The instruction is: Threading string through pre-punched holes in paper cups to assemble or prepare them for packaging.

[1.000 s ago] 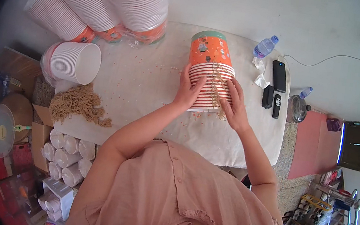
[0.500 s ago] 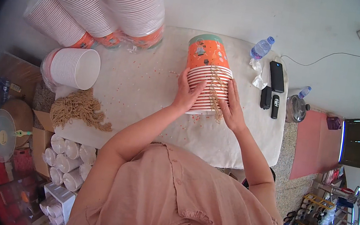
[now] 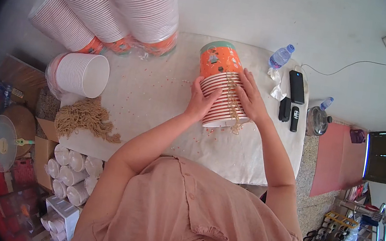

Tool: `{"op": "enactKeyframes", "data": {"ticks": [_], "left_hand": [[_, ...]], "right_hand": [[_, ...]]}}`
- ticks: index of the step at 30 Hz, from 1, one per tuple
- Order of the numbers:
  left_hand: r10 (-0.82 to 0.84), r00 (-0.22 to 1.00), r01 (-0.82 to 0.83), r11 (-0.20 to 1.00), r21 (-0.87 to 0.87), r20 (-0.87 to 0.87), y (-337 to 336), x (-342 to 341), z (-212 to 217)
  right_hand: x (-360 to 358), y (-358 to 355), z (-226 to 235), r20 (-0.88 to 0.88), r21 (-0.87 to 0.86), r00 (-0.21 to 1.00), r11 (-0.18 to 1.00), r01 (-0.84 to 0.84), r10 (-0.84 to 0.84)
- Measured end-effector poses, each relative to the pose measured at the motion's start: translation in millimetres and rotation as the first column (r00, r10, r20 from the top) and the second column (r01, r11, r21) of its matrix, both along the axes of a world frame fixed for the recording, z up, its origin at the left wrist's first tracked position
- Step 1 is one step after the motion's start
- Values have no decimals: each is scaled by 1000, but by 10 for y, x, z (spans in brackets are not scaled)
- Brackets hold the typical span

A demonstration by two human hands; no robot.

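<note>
In the head view, a cloth-covered table (image 3: 159,148) stands against a white wall (image 3: 243,9). Right of its middle, between far and near edges, the left hand (image 3: 200,100) and right hand (image 3: 252,100) hold a bucket stack (image 3: 221,60) from both sides, thin cords (image 3: 232,96) running along its rims. A twine heap (image 3: 86,118) lies by the left edge, toward the near corner.

The tablecloth (image 3: 148,87) offers passage between two obstacles, the bucket stack (image 3: 220,82) and white tubs (image 3: 80,74).
</note>
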State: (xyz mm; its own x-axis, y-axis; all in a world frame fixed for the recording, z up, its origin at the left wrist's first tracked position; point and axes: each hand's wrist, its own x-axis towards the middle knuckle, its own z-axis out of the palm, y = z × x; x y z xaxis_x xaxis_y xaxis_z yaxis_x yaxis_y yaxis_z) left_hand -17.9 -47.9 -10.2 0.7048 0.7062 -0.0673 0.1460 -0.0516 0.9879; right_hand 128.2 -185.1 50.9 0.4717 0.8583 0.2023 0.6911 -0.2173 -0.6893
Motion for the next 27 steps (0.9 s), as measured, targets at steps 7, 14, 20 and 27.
{"op": "enactKeyframes", "data": {"ticks": [7,14,20,27], "left_hand": [[-33,999,34,999,-2,37,-24,9,-21],[-40,998,35,992,120,45,-65,4,-2],[-47,999,43,992,123,27,-44,-12,-41],[-47,999,45,994,101,24,17,-40,-75]], "right_hand": [[-68,121,104,168,-117,983,991,-61,80],[-228,129,179,258,-194,961,980,-48,98],[-22,117,96,15,-75,997,994,-76,77],[-21,38,33,-38,20,995,996,-89,89]]}}
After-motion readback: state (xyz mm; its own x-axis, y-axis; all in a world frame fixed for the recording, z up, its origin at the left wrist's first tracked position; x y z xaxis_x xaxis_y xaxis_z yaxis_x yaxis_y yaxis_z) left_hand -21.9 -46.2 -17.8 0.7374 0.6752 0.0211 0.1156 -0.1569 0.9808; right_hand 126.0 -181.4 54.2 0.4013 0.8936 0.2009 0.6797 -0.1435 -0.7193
